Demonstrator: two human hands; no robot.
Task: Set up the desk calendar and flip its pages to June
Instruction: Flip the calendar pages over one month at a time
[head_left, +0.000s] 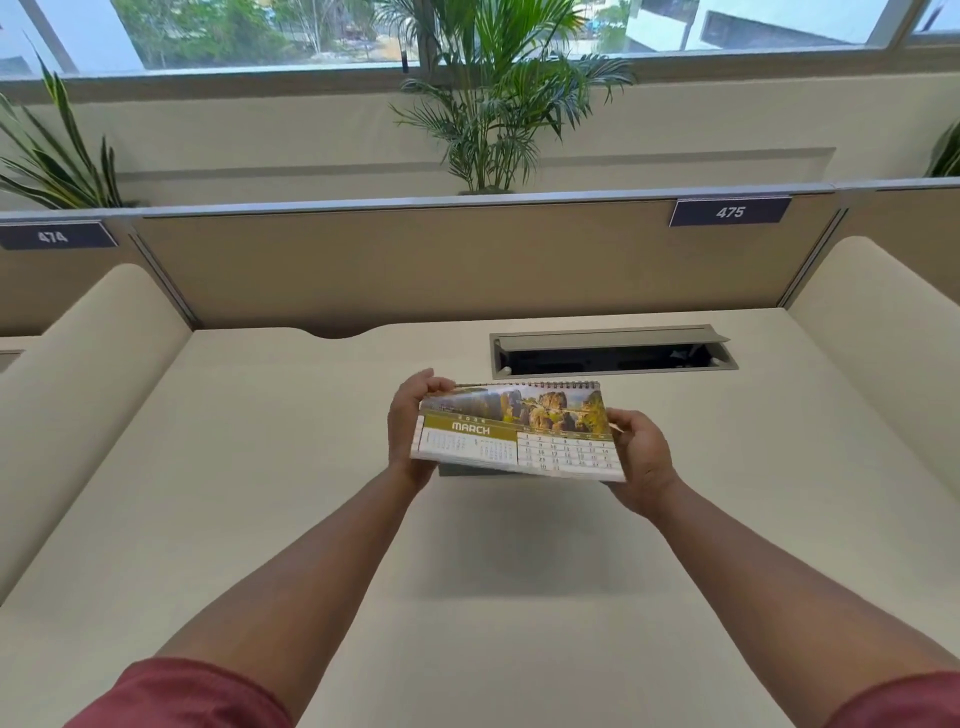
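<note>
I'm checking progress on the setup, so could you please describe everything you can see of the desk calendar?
The desk calendar is a wide, spiral-bound flip calendar with wire coils along its top edge. The showing page reads MARCH on an olive band, with a rocky landscape photo above and date grids below. It looks like glossy paper on a grey card base. It is held tilted above the desk, not standing, with the left hand gripping its left end and the right hand its right end.

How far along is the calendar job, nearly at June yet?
Not yet. The calendar shows MARCH on top, so some flipping looks done or it began there. Left hand and right hand hold its ends above the desk. Left: flip on to June and stand it up.
</note>
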